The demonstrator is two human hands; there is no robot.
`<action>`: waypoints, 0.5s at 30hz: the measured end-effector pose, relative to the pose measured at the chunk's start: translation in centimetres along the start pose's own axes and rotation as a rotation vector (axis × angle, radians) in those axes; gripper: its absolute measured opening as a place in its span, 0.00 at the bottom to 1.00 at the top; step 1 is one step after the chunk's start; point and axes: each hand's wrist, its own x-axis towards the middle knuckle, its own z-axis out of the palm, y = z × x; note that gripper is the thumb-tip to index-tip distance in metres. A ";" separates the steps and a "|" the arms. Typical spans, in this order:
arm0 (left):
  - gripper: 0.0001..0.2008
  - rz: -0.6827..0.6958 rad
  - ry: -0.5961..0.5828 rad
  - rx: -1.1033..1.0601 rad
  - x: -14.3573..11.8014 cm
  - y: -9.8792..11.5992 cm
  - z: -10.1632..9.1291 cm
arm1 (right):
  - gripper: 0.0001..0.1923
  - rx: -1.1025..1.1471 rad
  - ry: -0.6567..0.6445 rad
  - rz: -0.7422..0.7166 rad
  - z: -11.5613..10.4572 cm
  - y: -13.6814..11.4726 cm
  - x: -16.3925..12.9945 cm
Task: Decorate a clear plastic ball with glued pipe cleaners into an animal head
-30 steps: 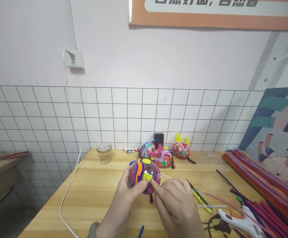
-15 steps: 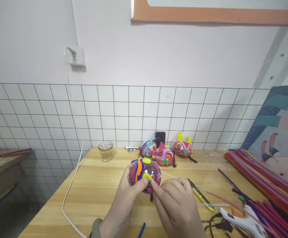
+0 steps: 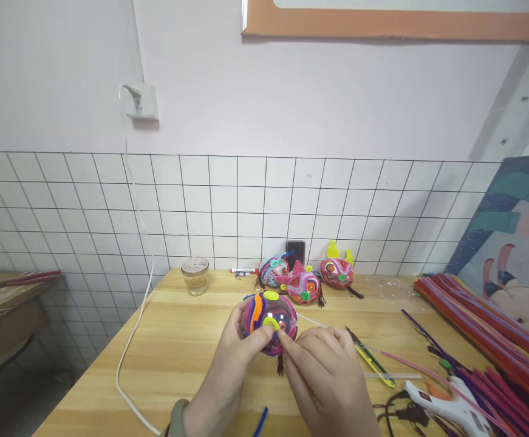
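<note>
My left hand (image 3: 234, 358) is wrapped round a clear plastic ball (image 3: 282, 303) partly covered with purple, orange, blue and pink pipe cleaners, held above the table. Its thumb presses beside a yellow pipe-cleaner coil (image 3: 269, 322) on the ball's near face. A second yellow coil (image 3: 271, 295) sits higher up, and a dark tassel (image 3: 280, 365) hangs below. My right hand (image 3: 330, 376) has its fingers curled together, with the index fingertip against the lower yellow coil. Whatever lies under that fingertip is hidden.
Behind the ball stand three finished pipe-cleaner fish (image 3: 303, 286) and a glass of liquid (image 3: 195, 278). On the right lie yellow-handled scissors (image 3: 373, 363), a white glue gun (image 3: 450, 403) with its cord, and pipe-cleaner bundles (image 3: 483, 321). A white cable (image 3: 125, 358) crosses the table's left side.
The view has shifted very slightly. Both hands keep the same hold on the ball and coil, with almost no visible movement.
</note>
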 end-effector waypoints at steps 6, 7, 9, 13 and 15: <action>0.20 0.002 0.014 -0.018 0.1 -0.3 -0.1 | 0.09 0.045 0.035 0.031 0.4 -0.2 -0.2; 0.20 0.001 0.014 -0.018 0.1 -0.3 -0.1 | 0.09 0.054 0.038 0.040 0.5 -0.2 -0.2; 0.21 0.003 0.017 -0.019 0.1 -0.4 -0.1 | 0.09 0.070 0.045 0.065 0.6 -0.2 -0.3; 0.21 -0.005 0.027 -0.017 0.1 -0.4 -0.1 | 0.09 0.095 0.049 0.101 0.7 -0.3 -0.4; 0.21 -0.010 0.025 -0.012 0.1 -0.3 0.0 | 0.08 0.105 0.054 0.107 0.7 -0.4 -0.4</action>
